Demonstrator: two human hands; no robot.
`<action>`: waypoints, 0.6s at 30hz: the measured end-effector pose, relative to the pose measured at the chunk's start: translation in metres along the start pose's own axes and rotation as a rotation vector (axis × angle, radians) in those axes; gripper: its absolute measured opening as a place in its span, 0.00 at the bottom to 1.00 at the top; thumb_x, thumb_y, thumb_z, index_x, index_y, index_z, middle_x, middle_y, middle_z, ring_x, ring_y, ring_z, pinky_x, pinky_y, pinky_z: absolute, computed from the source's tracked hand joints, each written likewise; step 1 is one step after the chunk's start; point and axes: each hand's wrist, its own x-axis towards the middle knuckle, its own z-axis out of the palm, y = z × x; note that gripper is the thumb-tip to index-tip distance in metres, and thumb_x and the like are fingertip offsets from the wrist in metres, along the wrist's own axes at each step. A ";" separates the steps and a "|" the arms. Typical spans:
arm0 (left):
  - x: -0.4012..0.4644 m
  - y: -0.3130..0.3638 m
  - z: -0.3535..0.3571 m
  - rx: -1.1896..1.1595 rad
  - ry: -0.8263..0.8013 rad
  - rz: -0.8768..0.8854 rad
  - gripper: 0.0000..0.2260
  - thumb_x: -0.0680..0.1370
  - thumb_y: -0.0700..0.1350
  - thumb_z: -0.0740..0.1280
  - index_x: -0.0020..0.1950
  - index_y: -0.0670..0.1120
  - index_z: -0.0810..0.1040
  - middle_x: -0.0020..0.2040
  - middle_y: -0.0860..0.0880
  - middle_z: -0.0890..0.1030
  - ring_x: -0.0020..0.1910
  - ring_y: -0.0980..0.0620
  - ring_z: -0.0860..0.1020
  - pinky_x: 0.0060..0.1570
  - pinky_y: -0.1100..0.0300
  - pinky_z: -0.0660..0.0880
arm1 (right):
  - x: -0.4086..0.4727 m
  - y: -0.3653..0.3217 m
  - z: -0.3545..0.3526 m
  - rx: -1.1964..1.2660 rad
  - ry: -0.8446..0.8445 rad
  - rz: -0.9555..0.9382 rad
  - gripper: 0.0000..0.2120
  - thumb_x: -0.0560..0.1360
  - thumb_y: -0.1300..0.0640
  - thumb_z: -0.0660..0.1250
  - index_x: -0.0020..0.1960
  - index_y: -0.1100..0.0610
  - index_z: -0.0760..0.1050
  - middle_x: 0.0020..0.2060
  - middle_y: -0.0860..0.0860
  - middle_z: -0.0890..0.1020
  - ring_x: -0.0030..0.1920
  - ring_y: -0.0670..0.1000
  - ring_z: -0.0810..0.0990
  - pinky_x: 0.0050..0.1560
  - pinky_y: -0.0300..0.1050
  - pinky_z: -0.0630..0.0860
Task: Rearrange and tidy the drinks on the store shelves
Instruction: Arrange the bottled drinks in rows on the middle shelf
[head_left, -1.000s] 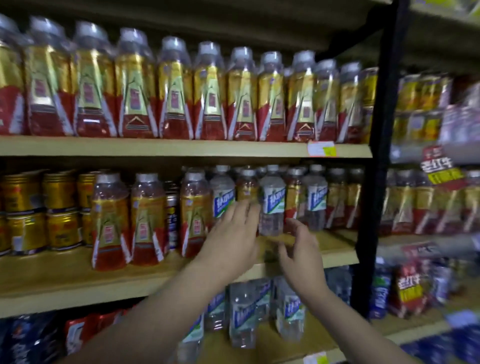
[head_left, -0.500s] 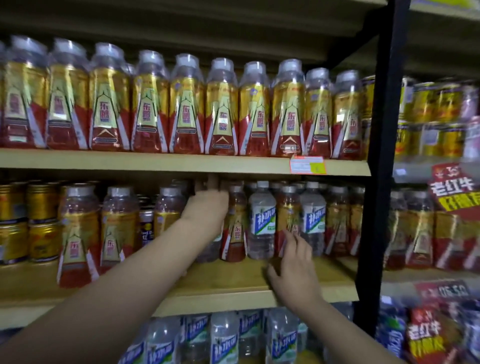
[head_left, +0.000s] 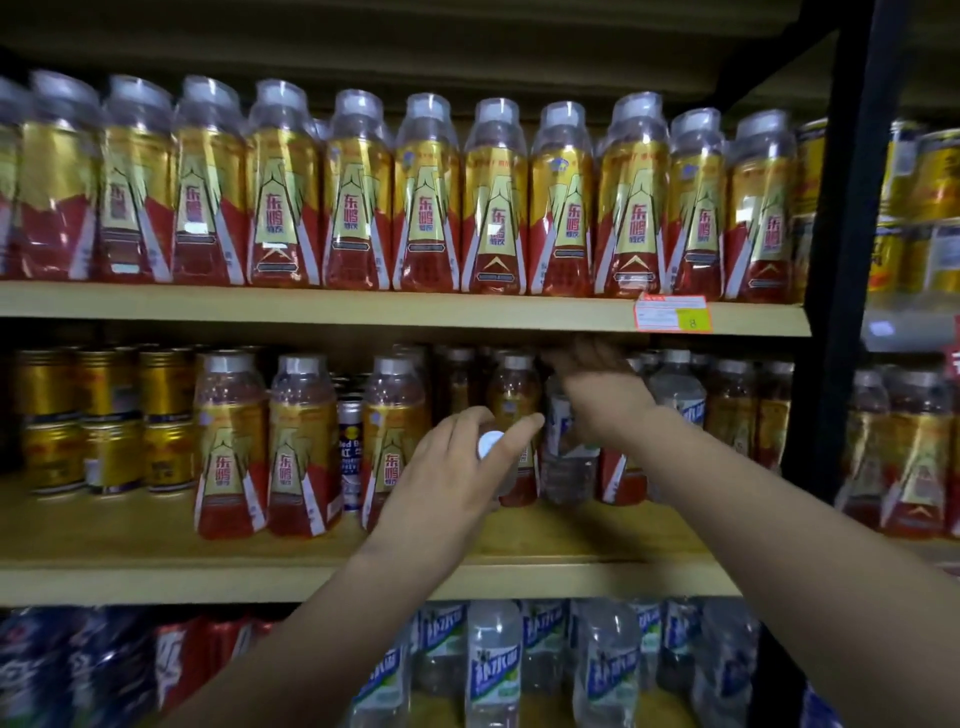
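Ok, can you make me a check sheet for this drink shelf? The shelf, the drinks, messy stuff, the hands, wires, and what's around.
Surface: wooden middle shelf, with a bare strip along its front.
Job's things: red-and-gold bottles stand at the left; a white-capped bottle is in the left hand; a clear blue-label bottle stands among red-and-gold ones.
Clutter: gold cans stacked far left; one blue-and-silver can tucked between bottles.
Grips: left hand grips the white-capped bottle's top; right hand reaches deep into the shelf, its grip unclear.
Cables: nothing seen.
Surroundings: top-row bottles, price tag, lower-shelf clear bottles, black post.
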 end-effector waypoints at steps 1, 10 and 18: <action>-0.002 0.000 0.000 -0.013 0.011 0.011 0.46 0.74 0.39 0.74 0.77 0.58 0.45 0.69 0.40 0.69 0.65 0.41 0.71 0.61 0.51 0.71 | -0.007 0.002 -0.001 0.041 0.032 0.001 0.58 0.60 0.47 0.84 0.79 0.47 0.52 0.74 0.55 0.58 0.75 0.62 0.57 0.71 0.57 0.66; -0.015 0.012 0.008 -0.317 0.121 0.045 0.46 0.69 0.33 0.77 0.77 0.53 0.53 0.67 0.40 0.71 0.65 0.40 0.71 0.55 0.44 0.76 | -0.082 0.028 0.013 0.594 0.196 0.001 0.42 0.64 0.54 0.83 0.66 0.36 0.60 0.65 0.43 0.75 0.62 0.50 0.78 0.52 0.49 0.80; -0.028 0.016 -0.017 -0.704 0.276 -0.209 0.41 0.68 0.52 0.81 0.73 0.59 0.59 0.69 0.53 0.69 0.67 0.53 0.72 0.64 0.48 0.75 | -0.141 0.017 -0.027 0.836 0.327 -0.094 0.35 0.66 0.43 0.80 0.66 0.40 0.65 0.62 0.38 0.76 0.59 0.49 0.80 0.52 0.61 0.81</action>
